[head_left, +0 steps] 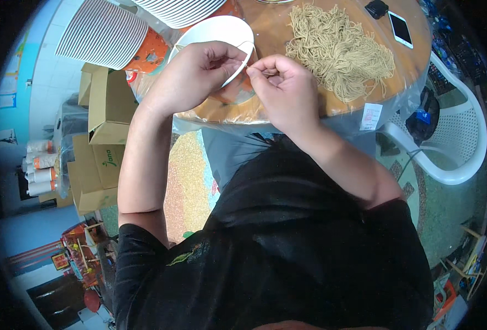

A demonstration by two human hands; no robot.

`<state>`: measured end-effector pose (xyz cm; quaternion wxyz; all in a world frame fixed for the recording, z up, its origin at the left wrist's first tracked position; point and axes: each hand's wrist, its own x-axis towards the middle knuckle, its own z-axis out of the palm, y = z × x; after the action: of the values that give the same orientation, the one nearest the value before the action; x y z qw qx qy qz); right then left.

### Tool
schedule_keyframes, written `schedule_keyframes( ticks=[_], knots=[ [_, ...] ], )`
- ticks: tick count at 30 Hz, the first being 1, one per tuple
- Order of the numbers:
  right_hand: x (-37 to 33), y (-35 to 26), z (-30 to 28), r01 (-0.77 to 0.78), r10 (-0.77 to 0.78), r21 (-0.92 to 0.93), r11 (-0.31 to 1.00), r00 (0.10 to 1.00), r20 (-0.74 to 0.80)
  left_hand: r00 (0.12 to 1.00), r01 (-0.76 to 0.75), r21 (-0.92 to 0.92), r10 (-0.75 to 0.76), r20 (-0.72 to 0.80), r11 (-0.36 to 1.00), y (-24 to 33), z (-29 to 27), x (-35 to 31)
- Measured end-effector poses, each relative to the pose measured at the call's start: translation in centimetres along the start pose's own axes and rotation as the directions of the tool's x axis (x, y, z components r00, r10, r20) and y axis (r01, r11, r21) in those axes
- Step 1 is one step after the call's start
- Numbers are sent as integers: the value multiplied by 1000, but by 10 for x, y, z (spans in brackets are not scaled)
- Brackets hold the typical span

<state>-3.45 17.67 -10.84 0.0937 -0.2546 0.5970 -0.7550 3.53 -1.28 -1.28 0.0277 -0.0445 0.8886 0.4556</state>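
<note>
A round white tub point(220, 28) with an orange outside stands tilted at the near edge of the table. My left hand point(202, 71) reaches over its rim, thumb and fingers closed inside by the right wall. A thin beige cord point(248, 42) loops over the rim there, and the left fingertips appear to pinch it; the exact grip is partly hidden. Just outside the same wall, my right hand point(285, 82) has thumb and forefinger pressed together on a thin cord end at the rim. A heap of beige cords point(340, 55) lies right of the right hand.
Nested white-rimmed tubs point(103, 36) stand in stacks at the upper left. A phone point(400, 29) and a small black object point(376, 9) lie at the table's far right. Plastic film covers the table point(265, 33). A white chair point(455, 129) is at the right, cardboard boxes point(111, 104) at the left.
</note>
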Motion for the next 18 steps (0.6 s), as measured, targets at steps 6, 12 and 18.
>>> schedule_keyframes(
  ticks=[6, 12, 18],
  knots=[
    [3, 3, -1, 40, -41, -90, 995, 999, -7, 1000, 26, -37, -26, 7, 999, 2, 2, 3],
    [3, -2, -3, 62, -60, -127, 990, 998, 20, 999, 23, 138, -27, 25, 990, 0, 0, 4],
    [17, 10, -16, 84, -68, 240, 967, 995, -73, 995, -13, 257, 38, -92, 966, 16, 11, -1]
  ],
)
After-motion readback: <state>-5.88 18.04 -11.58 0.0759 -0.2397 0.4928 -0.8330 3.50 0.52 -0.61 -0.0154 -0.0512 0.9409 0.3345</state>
